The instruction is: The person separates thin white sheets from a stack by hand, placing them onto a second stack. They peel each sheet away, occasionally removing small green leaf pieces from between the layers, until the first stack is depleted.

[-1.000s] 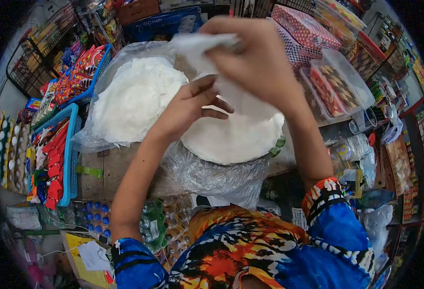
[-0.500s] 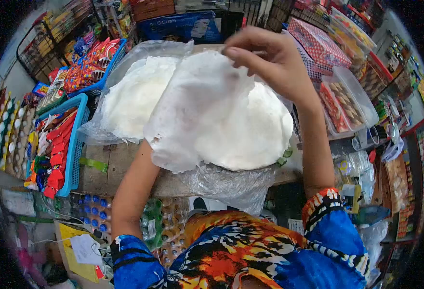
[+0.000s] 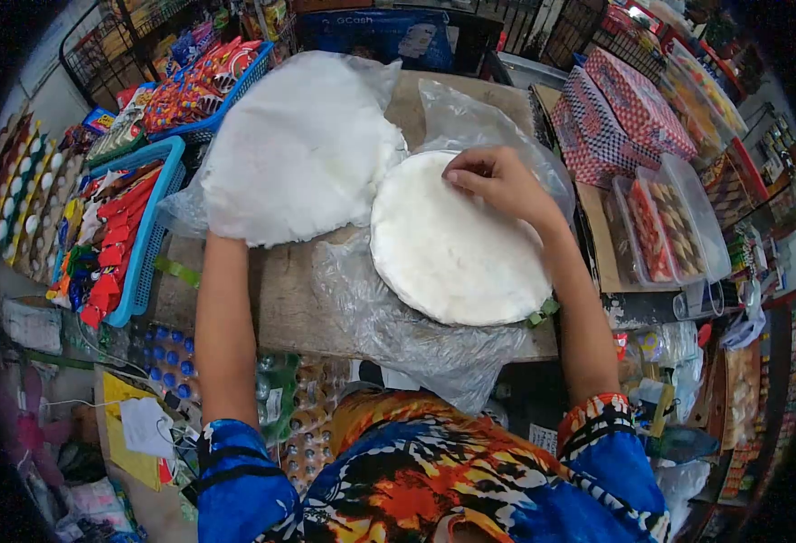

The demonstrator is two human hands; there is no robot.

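A round white sheet [image 3: 298,149] lies over the left pile on clear plastic. My left forearm runs up beneath that sheet, which hides the hand and its fingers. At the centre right, a stack of round white sheets [image 3: 452,253] rests on crumpled clear plastic [image 3: 380,308]. Over the upper right edge of this stack is my right hand [image 3: 493,181], with thumb and fingertips pressed together at its surface. Whatever may be between those fingertips is too small to make out.
Blue baskets [image 3: 149,240] of packets stand left on the wooden table [image 3: 280,299]. Checkered boxes [image 3: 606,118] and a clear container [image 3: 674,217] are at the right. A green strip [image 3: 177,271] lies near the left basket.
The lifted white sheet has moved left off the right stack and onto the left pile, with my left arm under it. My right hand has come down to the right stack.
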